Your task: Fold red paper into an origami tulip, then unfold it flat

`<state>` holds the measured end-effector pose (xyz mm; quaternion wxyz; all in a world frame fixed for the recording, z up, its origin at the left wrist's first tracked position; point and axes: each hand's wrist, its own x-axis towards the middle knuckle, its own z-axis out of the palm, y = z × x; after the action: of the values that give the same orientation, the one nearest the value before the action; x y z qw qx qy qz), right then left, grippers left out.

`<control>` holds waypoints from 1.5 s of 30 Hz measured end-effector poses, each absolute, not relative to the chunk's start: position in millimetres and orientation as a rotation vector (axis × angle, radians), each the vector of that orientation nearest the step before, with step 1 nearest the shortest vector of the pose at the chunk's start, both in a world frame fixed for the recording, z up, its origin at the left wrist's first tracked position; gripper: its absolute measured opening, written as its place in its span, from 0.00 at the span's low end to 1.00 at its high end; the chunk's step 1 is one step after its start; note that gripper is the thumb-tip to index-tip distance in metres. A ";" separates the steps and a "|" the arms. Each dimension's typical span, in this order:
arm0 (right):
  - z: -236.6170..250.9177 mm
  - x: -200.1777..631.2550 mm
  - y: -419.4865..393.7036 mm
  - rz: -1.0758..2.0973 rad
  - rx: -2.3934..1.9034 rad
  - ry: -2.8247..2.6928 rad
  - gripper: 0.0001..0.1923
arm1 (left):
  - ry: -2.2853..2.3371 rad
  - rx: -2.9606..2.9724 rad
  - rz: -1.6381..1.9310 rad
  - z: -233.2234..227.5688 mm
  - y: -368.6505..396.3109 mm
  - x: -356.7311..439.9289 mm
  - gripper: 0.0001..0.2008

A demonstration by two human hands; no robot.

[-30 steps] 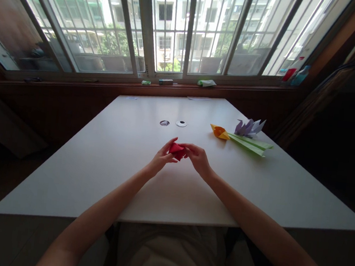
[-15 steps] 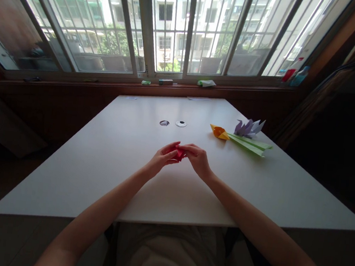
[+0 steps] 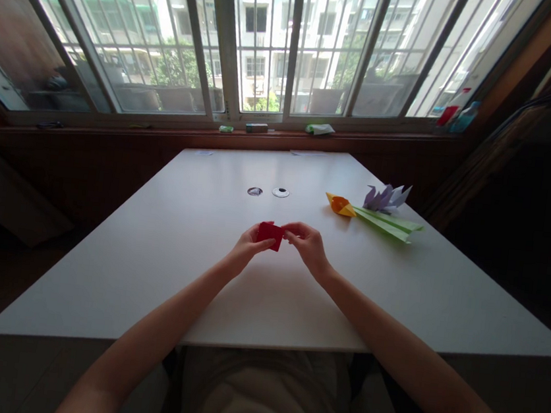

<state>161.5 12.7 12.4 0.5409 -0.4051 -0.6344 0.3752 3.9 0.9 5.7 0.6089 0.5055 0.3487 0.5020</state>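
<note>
A small red piece of folded paper is held above the middle of the white table. My left hand is closed on its left side, with the thumb across the face turned to me and the other fingers behind. At the paper's right edge, my right hand is closed in a pinch, thumb and forefinger at the upper right corner. The fingers hide part of that corner.
Beyond my hands lie two round flat pieces, one dark-patterned and one white with a dark spot. To the right are a yellow-orange folded paper piece, a green paper strip and purple folded paper. A barred window stands behind.
The red paper has turned, so a broad flat face now shows where it was mostly covered by fingers. My left thumb has shifted onto that face. The right hand has barely moved.
</note>
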 end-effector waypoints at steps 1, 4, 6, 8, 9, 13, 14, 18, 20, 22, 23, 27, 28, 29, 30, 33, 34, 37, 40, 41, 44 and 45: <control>12.6 161.6 13.0 0.920 -0.959 -1.503 0.10 | 0.804 1.171 1.161 5.6 0.9 3.7 0.24; 14.1 161.8 12.8 1.013 -0.940 -1.481 0.12 | 0.815 1.189 1.182 6.4 0.9 3.6 0.22; 15.4 161.8 12.1 1.064 -0.921 -1.474 0.13 | 0.842 1.214 1.212 7.3 1.2 3.9 0.20; 15.8 161.7 11.6 1.081 -0.909 -1.485 0.14 | 0.877 1.247 1.234 7.9 1.7 4.4 0.17; 15.5 161.8 11.6 1.074 -0.910 -1.496 0.15 | 0.892 1.262 1.236 8.0 1.8 4.7 0.16; 11.3 162.2 13.9 1.008 -0.940 -1.525 0.13 | 0.943 1.275 1.241 8.1 0.9 6.2 0.15; 10.2 162.4 14.7 0.997 -0.946 -1.524 0.13 | 0.956 1.268 1.242 8.1 0.4 6.2 0.15; 9.2 162.4 14.8 0.983 -0.966 -1.504 0.12 | 0.972 1.236 1.217 7.9 -0.9 4.6 0.16; 11.0 162.0 13.0 1.000 -0.969 -1.496 0.11 | 0.978 1.227 1.213 7.0 -0.4 3.3 0.17; 13.3 161.6 11.1 1.025 -0.968 -1.496 0.11 | 1.002 1.228 1.223 5.9 0.6 2.3 0.17; 14.3 161.4 10.4 1.041 -0.967 -1.500 0.10 | 1.020 1.234 1.228 5.3 1.1 1.8 0.17; 16.0 161.2 10.1 1.106 -0.966 -1.549 0.10 | 1.106 1.284 1.219 5.5 2.0 0.5 0.15; 16.0 161.2 10.4 1.111 -0.967 -1.565 0.11 | 1.121 1.297 1.213 6.3 1.8 0.3 0.15; 16.0 161.3 10.7 1.111 -0.968 -1.575 0.11 | 1.130 1.309 1.207 7.3 1.5 0.2 0.15; 16.1 161.4 10.8 1.110 -0.968 -1.578 0.11 | 1.135 1.319 1.205 8.4 1.1 0.1 0.15; 16.8 161.6 10.2 1.119 -0.963 -1.529 0.11 | 1.128 1.319 1.209 11.3 -0.1 0.1 0.16; 17.0 161.7 9.8 1.124 -0.958 -1.507 0.11 | 1.113 1.315 1.203 11.8 -0.4 0.1 0.16; 16.6 162.2 9.5 1.116 -0.940 -1.462 0.13 | 1.034 1.306 1.107 12.2 -1.3 -0.3 0.18; 15.4 162.7 10.6 1.098 -0.934 -1.450 0.13 | 0.984 1.305 1.001 10.9 -2.0 -0.7 0.20; 15.2 162.7 11.0 1.103 -0.934 -1.454 0.13 | 0.989 1.310 0.991 10.2 -1.9 -0.7 0.20; 15.7 162.2 11.3 1.137 -0.929 -1.465 0.12 | 1.033 1.354 1.011 8.3 -0.8 -0.9 0.19; 16.2 161.9 10.9 1.148 -0.924 -1.466 0.11 | 1.045 1.374 1.016 7.8 -0.3 -0.9 0.19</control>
<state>161.9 10.9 16.2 0.5068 -0.3830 -0.6080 0.4761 -0.9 -0.3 7.8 0.5389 0.5777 0.4395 0.4274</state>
